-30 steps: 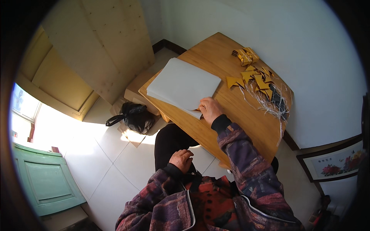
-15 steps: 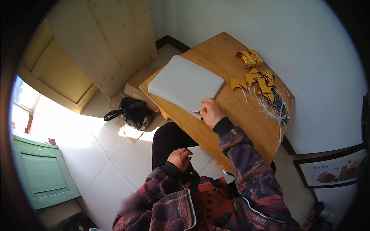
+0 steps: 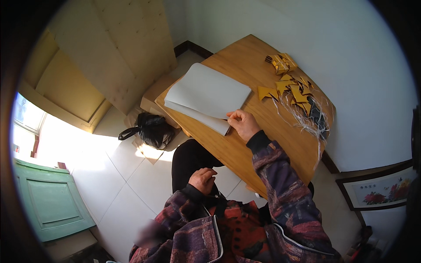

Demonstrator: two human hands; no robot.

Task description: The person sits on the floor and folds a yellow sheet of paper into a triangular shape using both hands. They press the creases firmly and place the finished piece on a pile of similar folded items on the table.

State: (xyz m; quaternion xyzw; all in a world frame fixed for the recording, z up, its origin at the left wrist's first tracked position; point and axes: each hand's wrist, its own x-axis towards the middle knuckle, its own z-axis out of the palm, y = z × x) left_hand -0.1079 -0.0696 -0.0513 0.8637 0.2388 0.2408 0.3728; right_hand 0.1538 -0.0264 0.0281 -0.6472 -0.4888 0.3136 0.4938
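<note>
A stack of large pale grey-white sheets (image 3: 219,126) lies on the wooden table (image 3: 228,52). My right hand (image 3: 244,124) pinches the near right corner of the top sheet (image 3: 208,87), raised and bowed off the sheets below, whose edge shows under it. Over my lap, my left hand (image 3: 203,180) rests with its fingers curled in and nothing visible in them. Right of the sheets lie cut pieces of yellow card (image 3: 298,93), beside a tangle of whitish strings (image 3: 312,127) and a dark object (image 3: 316,115) partly under them.
A tied yellow bundle (image 3: 282,63) sits near the table's far right edge. A black plastic bag (image 3: 153,130) stands on the tiled floor left of the table, by a cardboard box (image 3: 154,94). A framed flower picture (image 3: 379,190) leans at the right wall.
My right hand has lifted the top sheet's near corner and drawn it up and back, so more of the sheet underneath shows. The left hand stays at my lap.
</note>
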